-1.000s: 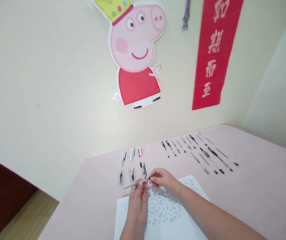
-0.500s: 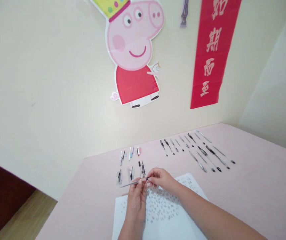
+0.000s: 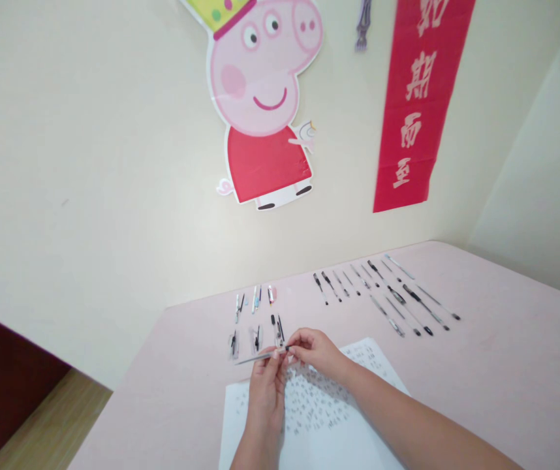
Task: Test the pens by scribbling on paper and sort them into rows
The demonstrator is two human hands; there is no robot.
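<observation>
Crown [image 3: 220, 13] incomplete at the top edge, paper [image 3: 331, 450] partly behind the hands [image 3: 267, 385], its writing [image 3: 316, 405] probably illegibly small.

Paper [image 3: 319, 411] on table [image 3: 172, 391]; pens [image 3: 420, 299] behind, to right.

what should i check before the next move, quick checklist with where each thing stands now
1. Left hand has a hold on the pen: ok, pinched between thumb and fingers.
2. Right hand is at the black piece by the pen's end: ok, fingertips on it.
3. Black piece fits tightly: cannot tell, it is too small and partly covered by fingers.
4. Paper lies on the table below the hands: ok.
5. Whole paper can be seen: not ok, hands and arms cover parts and the picture cuts off its near edge.
6. Row of pens at the right lies apart from both hands: ok.
</observation>
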